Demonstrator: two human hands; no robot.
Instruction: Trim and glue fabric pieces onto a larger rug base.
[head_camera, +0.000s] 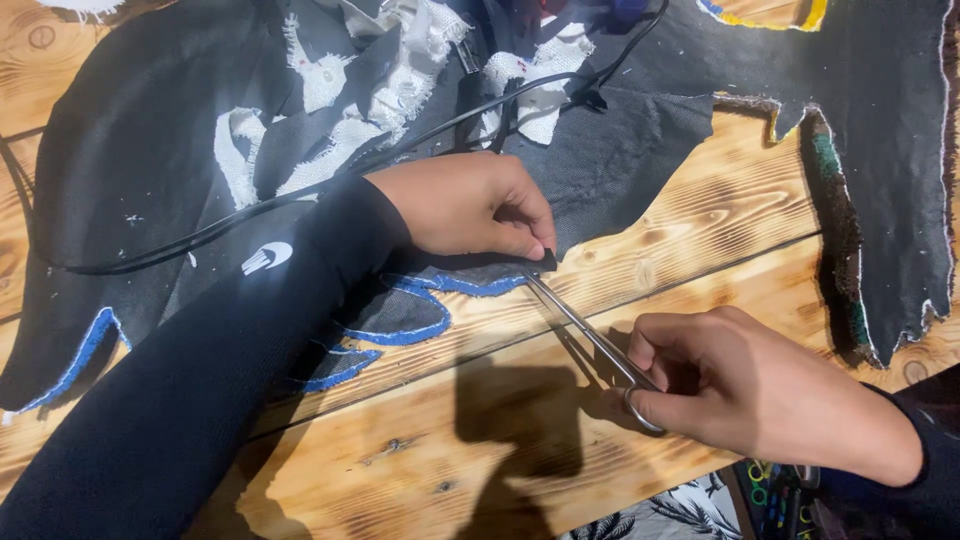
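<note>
Head view, nearest first: my right hand is closed around the ring handles of a slim pair of steel scissors, thumb and fingers through the loops low on the wooden table. The blades run up and left, their tips meeting the edge of the dark fabric just under my left hand. That hand is curled shut, pinching the cloth's corner flat between thumb and fingertips right beside the blade tips.

I judge the fabric light and limp, likely to slide or bunch on the smooth boards, so holding it taut close to the cut, where my left fingers already sit, seems the place to grip. The scissors look thin, stiff and light; the rings are the only sound hold.

A blue stitched border curves along the cloth near my left sleeve. Farther off, a black cord crosses the fabric behind my left hand and could snag. White frayed patches lie beyond it, though I cannot tell whether they are backing or loose scraps. Another dark piece with a ragged edge lies to the far right.
</note>
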